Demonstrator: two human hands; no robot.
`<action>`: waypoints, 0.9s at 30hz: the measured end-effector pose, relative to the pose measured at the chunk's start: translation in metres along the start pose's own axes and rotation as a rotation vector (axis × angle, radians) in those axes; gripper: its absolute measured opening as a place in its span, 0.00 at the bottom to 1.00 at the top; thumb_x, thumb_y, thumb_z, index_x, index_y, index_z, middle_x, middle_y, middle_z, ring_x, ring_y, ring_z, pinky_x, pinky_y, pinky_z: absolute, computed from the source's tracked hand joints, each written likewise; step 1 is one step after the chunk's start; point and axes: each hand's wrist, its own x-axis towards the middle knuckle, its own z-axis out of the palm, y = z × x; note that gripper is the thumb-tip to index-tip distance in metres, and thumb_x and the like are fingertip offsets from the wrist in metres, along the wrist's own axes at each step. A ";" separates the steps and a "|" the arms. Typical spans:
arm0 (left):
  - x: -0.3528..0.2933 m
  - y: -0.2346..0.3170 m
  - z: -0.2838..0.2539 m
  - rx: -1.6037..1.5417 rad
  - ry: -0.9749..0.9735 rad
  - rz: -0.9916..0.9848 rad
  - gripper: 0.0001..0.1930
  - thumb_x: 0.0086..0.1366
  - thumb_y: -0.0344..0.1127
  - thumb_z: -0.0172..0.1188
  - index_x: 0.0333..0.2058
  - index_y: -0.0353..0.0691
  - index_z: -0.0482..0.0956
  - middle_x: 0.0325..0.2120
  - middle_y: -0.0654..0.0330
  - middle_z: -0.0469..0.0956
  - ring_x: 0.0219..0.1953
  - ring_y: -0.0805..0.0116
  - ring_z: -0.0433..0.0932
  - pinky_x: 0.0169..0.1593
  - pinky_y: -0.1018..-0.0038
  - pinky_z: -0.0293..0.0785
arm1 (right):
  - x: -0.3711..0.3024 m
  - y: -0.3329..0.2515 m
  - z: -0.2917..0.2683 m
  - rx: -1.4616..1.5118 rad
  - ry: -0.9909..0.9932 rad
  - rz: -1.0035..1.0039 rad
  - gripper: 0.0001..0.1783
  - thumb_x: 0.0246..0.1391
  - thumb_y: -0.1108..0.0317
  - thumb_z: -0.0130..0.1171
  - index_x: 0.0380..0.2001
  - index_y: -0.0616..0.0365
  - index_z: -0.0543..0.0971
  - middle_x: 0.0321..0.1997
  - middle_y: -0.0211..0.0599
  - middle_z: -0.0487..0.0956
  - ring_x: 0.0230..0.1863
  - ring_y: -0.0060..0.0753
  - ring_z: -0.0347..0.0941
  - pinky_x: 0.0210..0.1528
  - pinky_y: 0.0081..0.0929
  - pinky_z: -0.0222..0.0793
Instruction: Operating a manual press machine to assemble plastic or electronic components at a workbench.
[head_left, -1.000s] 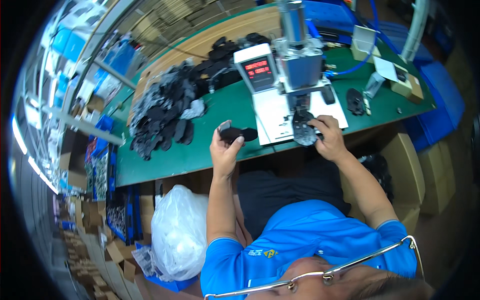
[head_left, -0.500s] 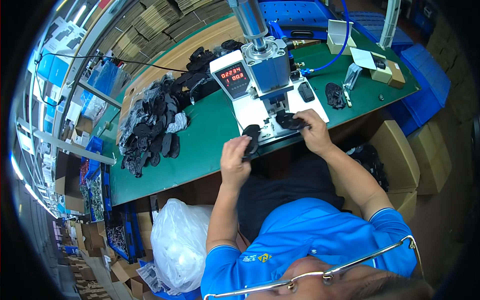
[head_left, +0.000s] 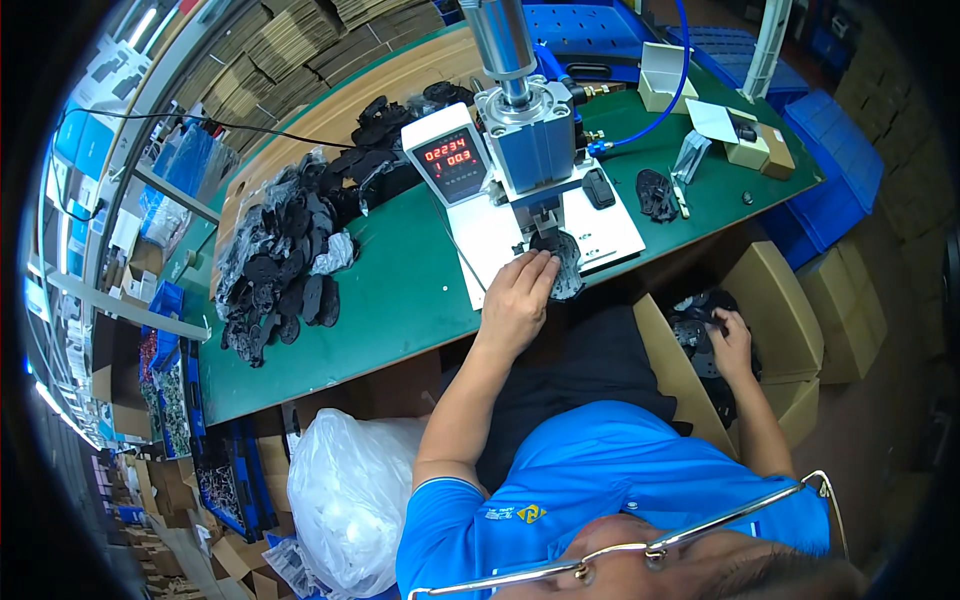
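My left hand (head_left: 522, 295) grips the near left edge of a flat, rounded black plastic part (head_left: 566, 272), which sits under the head of a bench press (head_left: 540, 150). The part lies on the press's white base plate (head_left: 615, 235). My right hand (head_left: 732, 345) is down in an open cardboard box (head_left: 690, 385) at the right. Its thumb and fingers are apart, next to black plastic parts (head_left: 690, 335) lying in the box. Left of the press, a heap of similar black parts (head_left: 285, 250) lies among grey plastic wrapping.
A green-topped table (head_left: 390, 320) carries the press and its lit display box (head_left: 452, 160). Right of it lie a wrapped black piece (head_left: 656, 195) and small cartons (head_left: 665, 75). A blue air hose (head_left: 660, 125) loops behind. A white plastic bag (head_left: 345, 500) stands below the table.
My right hand has gone from the press down into the cardboard box, taking its black part away. My left hand has brought its black part to the right, under the press head.
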 end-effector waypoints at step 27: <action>-0.010 0.009 -0.010 -0.052 -0.072 -0.109 0.32 0.59 0.20 0.67 0.66 0.35 0.83 0.64 0.46 0.85 0.69 0.43 0.82 0.73 0.50 0.78 | 0.122 -0.209 0.123 0.144 -0.113 -0.793 0.27 0.48 0.78 0.70 0.55 0.55 0.88 0.55 0.48 0.84 0.58 0.59 0.80 0.63 0.52 0.75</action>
